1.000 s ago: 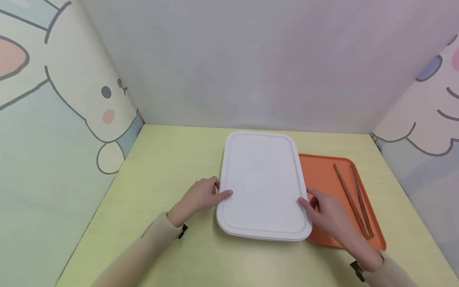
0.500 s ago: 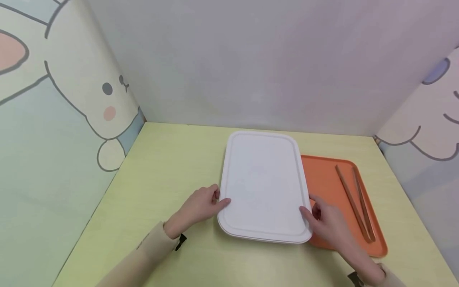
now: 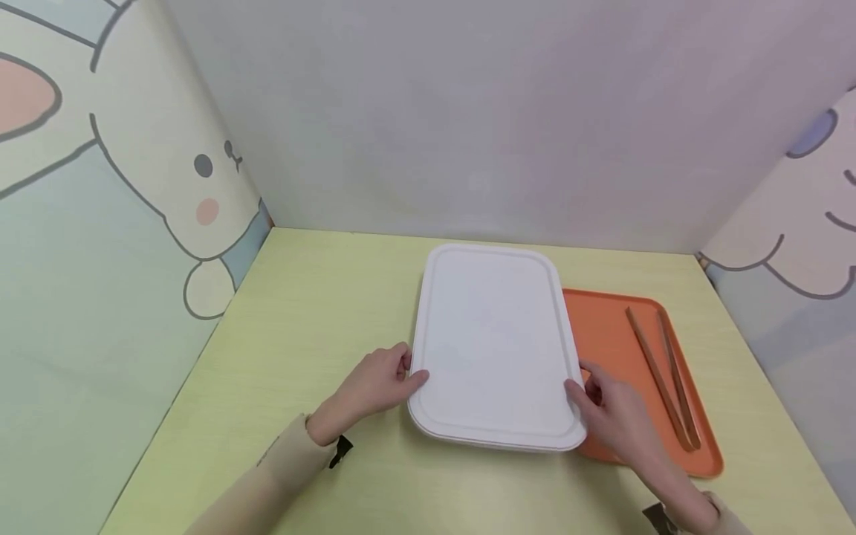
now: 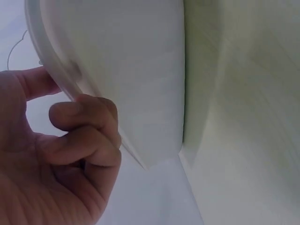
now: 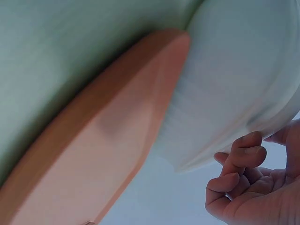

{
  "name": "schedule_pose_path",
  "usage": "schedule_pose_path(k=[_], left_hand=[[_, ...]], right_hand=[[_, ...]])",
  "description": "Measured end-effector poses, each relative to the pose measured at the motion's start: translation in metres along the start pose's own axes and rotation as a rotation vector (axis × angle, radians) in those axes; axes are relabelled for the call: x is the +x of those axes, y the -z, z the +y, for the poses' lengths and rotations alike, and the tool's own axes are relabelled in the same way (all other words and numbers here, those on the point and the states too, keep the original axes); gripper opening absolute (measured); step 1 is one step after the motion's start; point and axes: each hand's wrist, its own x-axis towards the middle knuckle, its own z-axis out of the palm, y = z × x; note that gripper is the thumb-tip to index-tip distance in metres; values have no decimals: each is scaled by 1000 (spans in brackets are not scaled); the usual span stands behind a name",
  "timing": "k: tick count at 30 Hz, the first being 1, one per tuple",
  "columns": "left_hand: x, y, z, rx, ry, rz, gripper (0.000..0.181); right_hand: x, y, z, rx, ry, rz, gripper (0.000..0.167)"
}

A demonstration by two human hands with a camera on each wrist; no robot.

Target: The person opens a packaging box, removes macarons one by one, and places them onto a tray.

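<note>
A white rectangular lid [image 3: 495, 342] covers a white box, whose smooth side wall [image 4: 145, 70] reaches down to the table in the left wrist view. My left hand [image 3: 374, 383] pinches the rim at its left side, near the front corner, with the thumb on top and curled fingers beneath. Opposite it, my right hand [image 3: 615, 412] pinches the right rim in the same manner. The right wrist view shows curled fingers [image 5: 243, 154] under that rim, close to the box wall. What the box holds is hidden.
An orange tray [image 3: 602, 331] lies right of the box, close beside it. On it rest long brown tongs [image 3: 678, 379]. The pale yellow table [image 3: 321, 297] is bounded by a plain back wall [image 3: 468, 134] and side walls with cartoon drawings.
Both hands have slid a little along the rim toward the box's near end. The view has shifted slightly. Lid, tray and tongs look otherwise the same.
</note>
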Motion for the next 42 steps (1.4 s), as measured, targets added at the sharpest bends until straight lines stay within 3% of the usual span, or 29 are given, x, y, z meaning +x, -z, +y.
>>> schedule_pose_path(k=[6, 16, 22, 30, 34, 39, 42], left_hand=[[0, 5, 3, -33, 14, -1, 25], [-3, 26, 4, -54, 22, 22, 23], [-13, 55, -2, -51, 2, 44, 23], [-37, 103, -13, -54, 1, 77, 26], [-47, 123, -22, -26, 26, 85, 26], [-60, 143, -35, 29, 46, 102, 27], [-67, 153, -45, 63, 45, 113, 24]], right_hand=[[1, 8, -8, 25, -10, 45, 35], [7, 14, -29, 31, -28, 15, 45], [16, 11, -51, 59, 17, 13, 50], [28, -5, -85, 148, 121, -20, 41], [35, -16, -103, 253, 143, -34, 39], [40, -26, -125, 275, 169, -47, 52], [42, -35, -138, 304, 179, -91, 50]])
